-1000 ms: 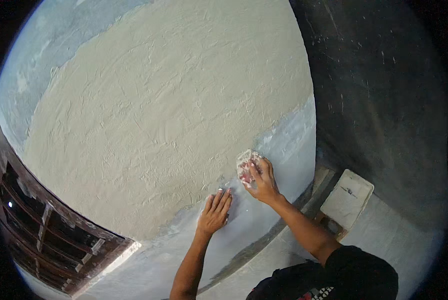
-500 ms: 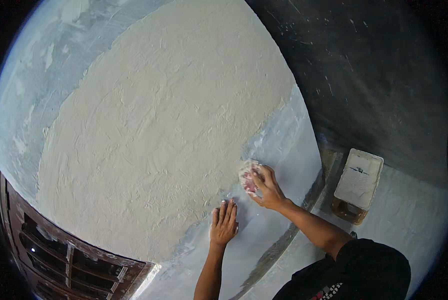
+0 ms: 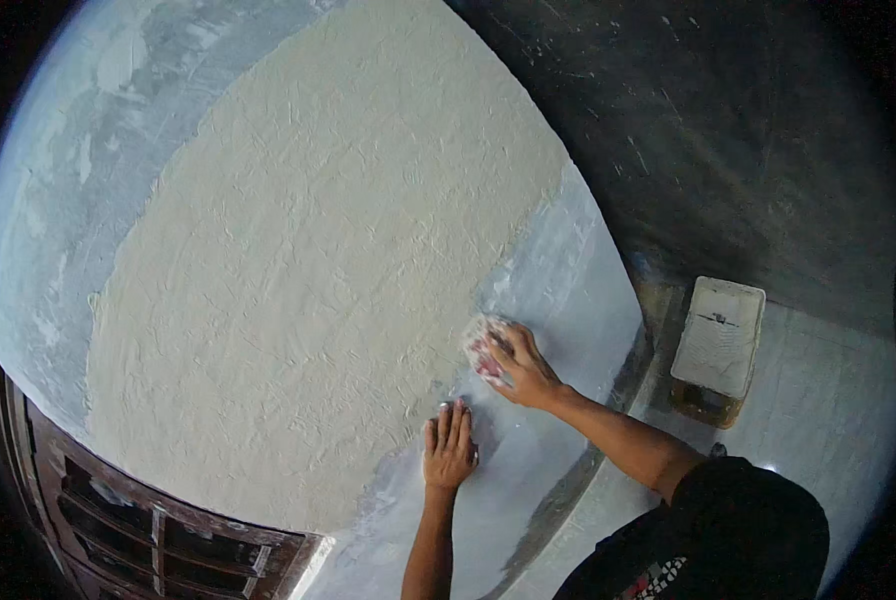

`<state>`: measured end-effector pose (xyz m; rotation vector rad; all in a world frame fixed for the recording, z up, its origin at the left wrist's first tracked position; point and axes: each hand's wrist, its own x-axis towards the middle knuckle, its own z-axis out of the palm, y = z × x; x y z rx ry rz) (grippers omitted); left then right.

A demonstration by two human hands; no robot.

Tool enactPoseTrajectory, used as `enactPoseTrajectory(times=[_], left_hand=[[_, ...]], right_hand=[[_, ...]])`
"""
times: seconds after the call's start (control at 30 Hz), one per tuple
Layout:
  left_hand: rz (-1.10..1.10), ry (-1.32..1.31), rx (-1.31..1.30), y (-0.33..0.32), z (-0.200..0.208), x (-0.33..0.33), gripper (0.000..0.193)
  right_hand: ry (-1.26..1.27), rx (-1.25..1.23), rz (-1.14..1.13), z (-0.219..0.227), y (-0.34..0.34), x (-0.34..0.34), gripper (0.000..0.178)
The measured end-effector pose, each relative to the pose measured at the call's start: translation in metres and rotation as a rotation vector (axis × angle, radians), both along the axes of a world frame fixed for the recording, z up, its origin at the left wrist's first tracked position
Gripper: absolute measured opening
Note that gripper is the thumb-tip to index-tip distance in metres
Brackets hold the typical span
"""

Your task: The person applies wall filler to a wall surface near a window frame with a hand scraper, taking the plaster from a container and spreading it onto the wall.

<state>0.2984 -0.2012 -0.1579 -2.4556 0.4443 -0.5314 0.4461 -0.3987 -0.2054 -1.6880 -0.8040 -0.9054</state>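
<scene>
My right hand (image 3: 524, 372) is closed round a crumpled wad (image 3: 480, 346), reddish and smeared with white paste; whether it is cloth or sponge I cannot make out. It presses the wad on the wall at the lower right edge of a wide cream textured coat (image 3: 288, 250). Ridges and small strokes mark that coat all over. Lower and to the left, my left hand (image 3: 450, 452) lies flat against bare bluish-grey wall (image 3: 558, 300), fingers stretched upward, with white paste on the fingertips.
On the floor to the right, a rectangular white tray (image 3: 754, 340) with pale paste rests on a brown stand (image 3: 706, 408). A brown wooden window frame (image 3: 148, 490) with bars borders the wall at lower left. A dark wall (image 3: 768, 150) rises at upper right.
My right hand and the wad have shifted slightly left along the coat's edge. My left hand stays flat at nearly the same place. The whole view has tilted a little.
</scene>
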Motion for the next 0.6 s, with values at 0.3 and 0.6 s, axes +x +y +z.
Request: enactPoseTrajectory(times=[0.3, 0.6], left_hand=[[0.015, 0.009, -0.012, -0.002, -0.001, -0.004, 0.069], [0.032, -0.046, 0.029, -0.004, 0.000, 0.000, 0.071]], right_hand=[[0.064, 0.015, 0.056, 0.003, -0.009, -0.007, 0.070], [0.015, 0.014, 0.074, 0.015, 0.002, -0.001, 0.073]])
